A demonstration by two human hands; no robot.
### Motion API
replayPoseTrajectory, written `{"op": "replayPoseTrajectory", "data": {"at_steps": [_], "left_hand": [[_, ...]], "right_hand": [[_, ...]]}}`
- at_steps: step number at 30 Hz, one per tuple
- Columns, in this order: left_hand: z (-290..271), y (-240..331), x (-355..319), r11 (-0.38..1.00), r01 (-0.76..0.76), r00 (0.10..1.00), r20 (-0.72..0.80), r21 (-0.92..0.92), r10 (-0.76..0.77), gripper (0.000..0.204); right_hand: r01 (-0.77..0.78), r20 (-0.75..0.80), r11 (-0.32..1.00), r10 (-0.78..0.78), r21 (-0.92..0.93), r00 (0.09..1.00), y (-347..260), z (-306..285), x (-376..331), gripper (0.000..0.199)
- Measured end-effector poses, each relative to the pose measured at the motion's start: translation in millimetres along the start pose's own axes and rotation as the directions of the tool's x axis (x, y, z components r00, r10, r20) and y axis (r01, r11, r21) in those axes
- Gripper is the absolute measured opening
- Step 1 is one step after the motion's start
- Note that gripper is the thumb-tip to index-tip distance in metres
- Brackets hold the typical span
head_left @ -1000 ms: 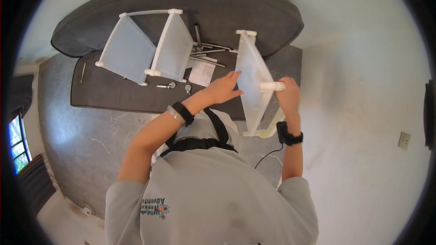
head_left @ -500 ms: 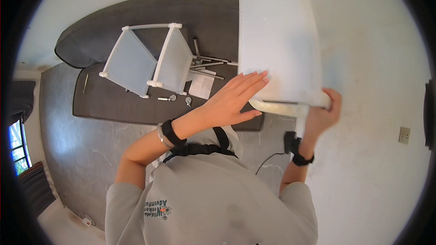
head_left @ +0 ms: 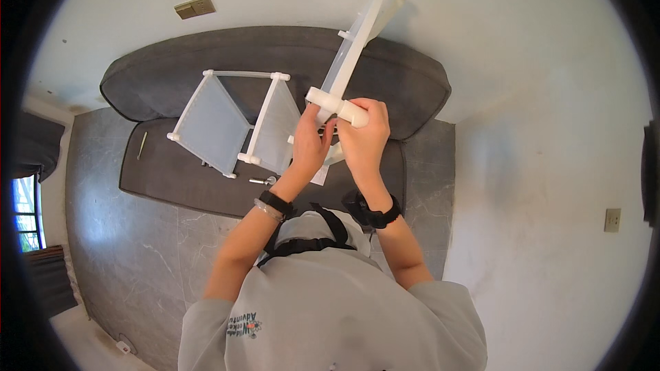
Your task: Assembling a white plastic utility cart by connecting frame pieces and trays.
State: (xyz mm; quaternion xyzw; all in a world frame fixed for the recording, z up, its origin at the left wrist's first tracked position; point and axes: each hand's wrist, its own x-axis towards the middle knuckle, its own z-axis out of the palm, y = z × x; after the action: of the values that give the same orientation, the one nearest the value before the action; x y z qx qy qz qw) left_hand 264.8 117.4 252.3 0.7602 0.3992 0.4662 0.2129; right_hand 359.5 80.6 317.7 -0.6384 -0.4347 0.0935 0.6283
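A white shelf frame (head_left: 354, 55) with a pale panel stands tilted on edge in front of me. Its near corner ends in a white tubular connector (head_left: 328, 102). My right hand (head_left: 364, 139) is closed around the connector's right end. Just left of it, my left hand (head_left: 309, 143) grips the same frame below the connector; its fingertips are partly hidden. To the left, a white two-panel rack (head_left: 213, 127) rests on the sofa. Near its foot lies a metal caster (head_left: 262, 181) with a short stem.
The dark grey sofa (head_left: 165, 178) spans the view before me. On its seat are a thin pale stick (head_left: 142, 144) and a paper sheet (head_left: 321, 175), partly covered by my hands. A white wall (head_left: 536, 165) runs along the right side.
The shelf frame has swung from the right to the middle and turned from broadside to edge-on. My left hand has gone from lying flat against the panel to gripping near its corner.
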Motion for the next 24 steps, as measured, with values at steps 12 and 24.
{"op": "replayPoseTrajectory", "data": {"at_steps": [12,24], "left_hand": [[-26,-23,31,0.999,-0.042,0.998,0.043,0.024,0.041,0.046],[-28,18,96,0.980,-0.180,0.974,0.128,-0.079,0.189,0.045]], "right_hand": [[-0.318,0.581,0.942,0.200,0.109,0.789,2,-9,18,0.025],[-0.206,0.685,0.967,0.251,-0.149,0.684,-35,-25,68,0.025]]}}
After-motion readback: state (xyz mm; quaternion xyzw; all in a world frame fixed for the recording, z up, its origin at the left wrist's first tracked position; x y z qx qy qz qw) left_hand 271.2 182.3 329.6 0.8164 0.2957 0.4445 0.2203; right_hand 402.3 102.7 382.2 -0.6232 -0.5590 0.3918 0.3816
